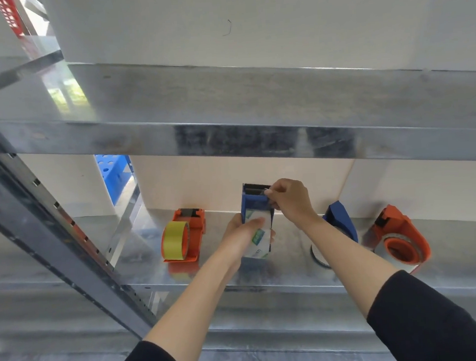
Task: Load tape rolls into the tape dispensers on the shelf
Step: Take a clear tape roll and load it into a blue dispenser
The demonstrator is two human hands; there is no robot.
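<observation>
Standing at the metal shelf (215, 239), the person holds a blue tape dispenser (251, 204) upright just above the shelf's surface. The left hand (244, 230) wraps its fingers round the white tape roll (259, 241) with green print, which sits in the dispenser's lower body. The right hand (290, 202) pinches at the dispenser's head, just beneath the serrated cutter. Whether it has the tape's loose end I cannot tell.

The roll looks light and stiff, smooth on its flanks and sticky only at the free end. It is best gripped across its width, as now, with fingers kept off the toothed blade. The plastic dispenser likely slides easily on bare metal.

An orange dispenser (195, 225) with a yellow roll (176, 238) stands to the left. Another blue dispenser (342, 221) and an orange one (401, 233) stand to the right.
</observation>
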